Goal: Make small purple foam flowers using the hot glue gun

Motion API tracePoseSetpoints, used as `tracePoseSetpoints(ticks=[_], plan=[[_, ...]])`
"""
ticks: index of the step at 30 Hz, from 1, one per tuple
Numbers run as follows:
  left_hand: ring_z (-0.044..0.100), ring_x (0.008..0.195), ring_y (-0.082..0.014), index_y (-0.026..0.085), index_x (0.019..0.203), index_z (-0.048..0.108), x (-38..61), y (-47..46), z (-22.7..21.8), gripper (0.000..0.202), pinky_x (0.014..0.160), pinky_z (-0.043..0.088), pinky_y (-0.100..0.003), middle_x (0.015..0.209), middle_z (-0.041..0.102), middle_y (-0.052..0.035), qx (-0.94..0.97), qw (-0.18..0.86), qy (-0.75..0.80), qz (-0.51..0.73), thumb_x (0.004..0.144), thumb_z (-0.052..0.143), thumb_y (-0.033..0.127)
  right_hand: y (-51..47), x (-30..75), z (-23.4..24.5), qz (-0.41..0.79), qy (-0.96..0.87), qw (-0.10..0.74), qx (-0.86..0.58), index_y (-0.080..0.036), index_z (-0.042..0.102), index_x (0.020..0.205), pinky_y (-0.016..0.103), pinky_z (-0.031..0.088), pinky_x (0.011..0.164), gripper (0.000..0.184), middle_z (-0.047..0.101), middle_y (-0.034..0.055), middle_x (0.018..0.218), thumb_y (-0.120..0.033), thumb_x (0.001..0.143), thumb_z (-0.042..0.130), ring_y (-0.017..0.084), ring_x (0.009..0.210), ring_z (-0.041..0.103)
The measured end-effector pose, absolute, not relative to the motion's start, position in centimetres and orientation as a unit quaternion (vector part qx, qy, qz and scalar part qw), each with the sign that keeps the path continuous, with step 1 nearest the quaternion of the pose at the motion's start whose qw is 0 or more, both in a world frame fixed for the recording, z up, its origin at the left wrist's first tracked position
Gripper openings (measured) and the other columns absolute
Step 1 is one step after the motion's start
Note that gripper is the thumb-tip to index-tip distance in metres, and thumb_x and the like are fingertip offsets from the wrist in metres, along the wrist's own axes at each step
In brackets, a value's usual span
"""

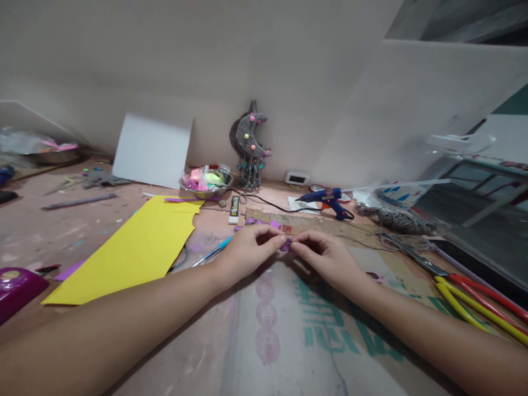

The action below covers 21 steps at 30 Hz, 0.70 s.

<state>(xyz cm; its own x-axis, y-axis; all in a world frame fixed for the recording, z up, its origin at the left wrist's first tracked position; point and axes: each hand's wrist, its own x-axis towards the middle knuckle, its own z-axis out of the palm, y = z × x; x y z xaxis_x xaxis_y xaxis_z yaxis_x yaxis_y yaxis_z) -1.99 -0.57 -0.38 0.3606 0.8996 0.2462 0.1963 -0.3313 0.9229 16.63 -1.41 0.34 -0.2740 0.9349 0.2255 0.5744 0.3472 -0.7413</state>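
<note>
Both hands meet over the middle of the table, fingers pinched together. Between the fingertips is a small purple paper piece [285, 245], perhaps a cut-out flower, partly covered by the fingers. My left hand [251, 248] grips its left side, and my right hand [324, 254] has the right side between thumb and forefinger. Just beyond them, more small purple cut-outs [275, 224] lie by a strip of brown cardboard [305, 221]. A blue pen [214, 251] rests beside my left wrist. Under my forearms spreads a printed cardboard sheet [289, 330].
A yellow paper sheet [132, 250] lies at left, near a magenta tool [18, 291]. Behind stand a metal bowl of clay packets [206, 184], a grey moon ornament [251, 137] and a blue glue gun [325, 199]. Scissors [466, 283] and grey yarn [400, 220] are at right.
</note>
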Motion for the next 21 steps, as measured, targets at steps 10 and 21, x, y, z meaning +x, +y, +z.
tracePoseSetpoints(ticks=[10, 21], plan=[[0.060, 0.075, -0.0150, 0.016, 0.084, 0.066, -1.93, -0.60, -0.45, 0.021, 0.069, 0.045, -0.024, 0.081, 0.068, -0.0027, 0.709, 0.412, 0.402, 0.407, 0.081, 0.053, 0.031, -1.56, 16.68, 0.50, 0.281, -0.739, 0.345, -0.506, -0.018, 0.066, 0.078, 0.023, 0.041, 0.051, 0.028, 0.064, 0.0003, 0.063, -0.040, 0.084, 0.049, 0.013, 0.055, 0.056], [0.061, 0.084, -0.0180, 0.016, 0.092, 0.067, -1.99, -0.31, -0.64, 0.030, 0.075, 0.046, -0.027, 0.089, 0.069, -0.0046, 0.709, 0.441, 0.389, 0.390, 0.083, 0.050, 0.038, -1.46, 16.57, 0.40, 0.288, -0.740, 0.344, -0.501, -0.017, 0.064, 0.078, 0.022, 0.041, 0.050, 0.025, 0.062, 0.0016, 0.066, -0.037, 0.083, 0.051, 0.012, 0.056, 0.053]])
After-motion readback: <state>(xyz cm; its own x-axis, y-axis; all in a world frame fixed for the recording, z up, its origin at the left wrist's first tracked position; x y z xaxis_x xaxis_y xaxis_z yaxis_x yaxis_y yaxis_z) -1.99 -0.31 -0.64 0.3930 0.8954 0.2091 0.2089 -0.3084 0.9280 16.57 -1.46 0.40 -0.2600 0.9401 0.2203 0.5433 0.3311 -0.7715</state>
